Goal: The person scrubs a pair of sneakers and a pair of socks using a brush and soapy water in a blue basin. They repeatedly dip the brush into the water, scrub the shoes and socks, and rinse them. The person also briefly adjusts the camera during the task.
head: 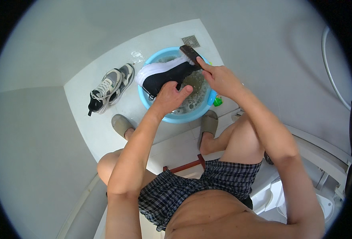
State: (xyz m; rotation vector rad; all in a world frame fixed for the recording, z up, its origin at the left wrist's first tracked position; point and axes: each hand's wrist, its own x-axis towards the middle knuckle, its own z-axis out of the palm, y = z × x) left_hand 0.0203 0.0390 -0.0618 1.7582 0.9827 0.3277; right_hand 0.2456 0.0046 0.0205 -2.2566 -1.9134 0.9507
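A black shoe (161, 80) with a thick white sole (152, 69) lies on its side over a light-blue plastic basin (180, 119). My left hand (172, 97) grips the shoe's near side, thumb sticking out to the right, some fingers hidden. In my right hand (219, 78) is a dark scrubbing brush (190, 54), index finger stretched along its back. Its bristles press on the sole at the shoe's far right end, where white suds cling. Murky, foamy water (195, 85) partly fills the basin beneath.
Grey-and-white sneakers (107, 88) stand left of the basin. A floor drain (191, 41) lies beyond it, and a green object (218, 101) sits at its right. My slippered feet flank the basin. A hose (328, 62) hangs by the right wall.
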